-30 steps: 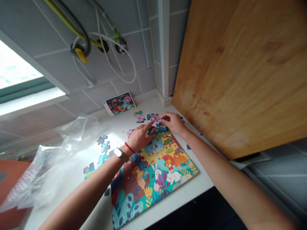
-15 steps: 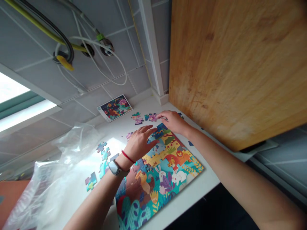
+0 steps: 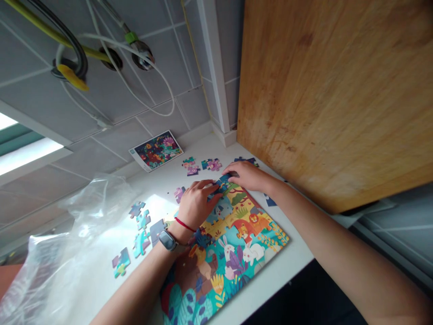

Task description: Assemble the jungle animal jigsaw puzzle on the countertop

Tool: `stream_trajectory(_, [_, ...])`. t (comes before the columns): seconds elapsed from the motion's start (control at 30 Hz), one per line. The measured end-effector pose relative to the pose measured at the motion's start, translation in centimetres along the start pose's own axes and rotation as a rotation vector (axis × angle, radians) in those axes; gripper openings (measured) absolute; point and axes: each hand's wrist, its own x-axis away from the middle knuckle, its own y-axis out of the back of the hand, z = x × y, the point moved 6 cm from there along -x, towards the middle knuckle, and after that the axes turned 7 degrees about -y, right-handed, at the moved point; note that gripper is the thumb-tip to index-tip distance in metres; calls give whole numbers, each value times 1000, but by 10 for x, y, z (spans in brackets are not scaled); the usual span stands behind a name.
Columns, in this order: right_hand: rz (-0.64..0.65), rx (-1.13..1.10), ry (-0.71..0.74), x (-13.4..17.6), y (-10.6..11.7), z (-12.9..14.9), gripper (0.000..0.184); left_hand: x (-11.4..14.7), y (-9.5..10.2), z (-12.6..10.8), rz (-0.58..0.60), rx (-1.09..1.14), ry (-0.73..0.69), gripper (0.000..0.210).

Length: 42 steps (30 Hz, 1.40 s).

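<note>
A partly assembled jigsaw puzzle (image 3: 233, 246) with cartoon animals lies on the white table. My left hand (image 3: 196, 204), with a watch and red cord at the wrist, rests over its upper left edge. The thumb and curved fingers are apart, touching dark blue pieces there. At the top corner, the fingers of my right hand (image 3: 248, 175) are closed on a dark blue puzzle piece (image 3: 223, 178). My left hand and forearm cover part of the puzzle's left side.
Loose puzzle pieces (image 3: 142, 243) lie left of the puzzle, with more purple pieces (image 3: 213, 164) behind it. A picture card (image 3: 156, 150) lies near the wall. Clear plastic wrapping (image 3: 91, 216) covers the left side. A wooden board (image 3: 324, 99) stands at the right.
My right hand has drawn back from near the purple pieces to the puzzle's top corner. My left hand's fingers have curled down onto the upper edge. The view has shifted slightly.
</note>
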Motion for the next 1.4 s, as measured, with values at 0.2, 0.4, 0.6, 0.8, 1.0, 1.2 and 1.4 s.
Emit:
stream_trajectory(0.2, [-16,-31,-38,0,-1,-3,33,-1,-2,-2,35,-16,-18,27])
stream_trajectory(0.4, [-16,-64,-64,-2,-2,-6,33,-1,-3,-4,97,-71,-31,28])
stream_trajectory(0.6, [-11,-82,-74,-1,-2,-5,35,2,-9,-5,88,-101,-83,36])
stream_trajectory(0.8, [1,-83,-81,0,1,-1,36,1,-8,-8,126,-108,-98,40])
stream_trajectory(1.0, [0,-80,-76,-1,0,-3,33,1,-11,-5,103,-62,-89,37])
stream_trajectory(1.2, [-5,-78,-83,-1,-1,-6,33,-1,-6,-1,85,2,-42,31])
stream_trajectory(1.4, [-5,-70,-54,-1,0,-5,32,-4,12,-2,8,103,-1,36])
